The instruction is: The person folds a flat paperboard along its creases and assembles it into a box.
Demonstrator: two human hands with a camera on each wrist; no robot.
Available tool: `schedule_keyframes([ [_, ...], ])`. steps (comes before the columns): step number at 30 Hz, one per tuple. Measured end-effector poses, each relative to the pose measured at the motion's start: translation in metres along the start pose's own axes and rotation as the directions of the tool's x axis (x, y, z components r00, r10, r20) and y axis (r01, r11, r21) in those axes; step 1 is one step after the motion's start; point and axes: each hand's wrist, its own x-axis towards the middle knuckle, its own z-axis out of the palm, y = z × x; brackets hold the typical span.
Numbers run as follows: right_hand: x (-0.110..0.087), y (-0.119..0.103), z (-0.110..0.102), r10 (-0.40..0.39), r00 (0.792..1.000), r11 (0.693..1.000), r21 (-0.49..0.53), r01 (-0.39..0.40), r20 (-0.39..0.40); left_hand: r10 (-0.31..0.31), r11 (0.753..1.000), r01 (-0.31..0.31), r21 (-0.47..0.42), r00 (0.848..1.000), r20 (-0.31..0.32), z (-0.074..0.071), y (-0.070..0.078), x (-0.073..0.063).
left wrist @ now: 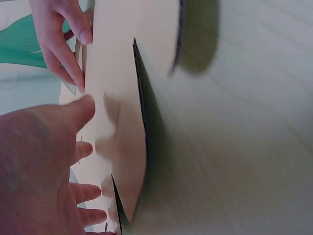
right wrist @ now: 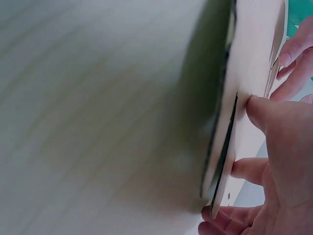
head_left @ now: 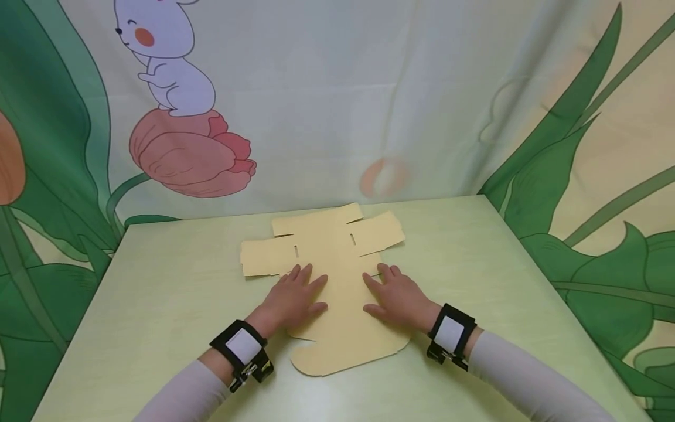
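Head view puts a cut cardboard sheet (head_left: 343, 310) flat on the table (head_left: 158, 293), under both hands' fingertips. The left hand (head_left: 295, 298) rests with fingers straight and fanned wide; the right hand (head_left: 402, 300) lies similarly spread, both forearms angling inward. Wrist views alone reveal shadowed gaps beneath the sheet's edges, just beside the fingers.

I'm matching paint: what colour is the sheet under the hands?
The sheet is pale yellow, showing best in the head view.

Pale green table (head_left: 174, 305); printed cloth (head_left: 327, 88) behind; 1 white rabbit (head_left: 181, 88) pictured.
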Motion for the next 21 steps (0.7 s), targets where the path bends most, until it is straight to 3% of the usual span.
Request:
schedule_keyframes([
  [7, 0.000, -0.002, 0.001, 0.009, 0.998, 0.998, -0.067, -0.013, -0.063, 0.018, 0.999, -0.016, -0.045, 0.999, 0.041, -0.002, 0.012, 0.004],
  [13, 0.013, 0.001, -0.011, 0.026, 0.999, 0.994, -0.103, -0.028, -0.021, 0.019, 0.998, -0.016, -0.053, 0.998, 0.058, -0.004, 0.012, 0.007],
  [18, 0.046, 0.026, -0.033, 0.076, 0.997, 0.997, 0.010, -0.076, 0.020, 0.028, 0.998, -0.023, -0.066, 0.997, 0.070, -0.005, 0.012, 0.008],
  [21, 0.068, 0.048, -0.035, 0.073, 0.997, 0.991, 0.116, -0.072, -0.006, 0.044, 0.996, -0.038, -0.078, 0.997, 0.067, -0.001, 0.012, 0.009],
])
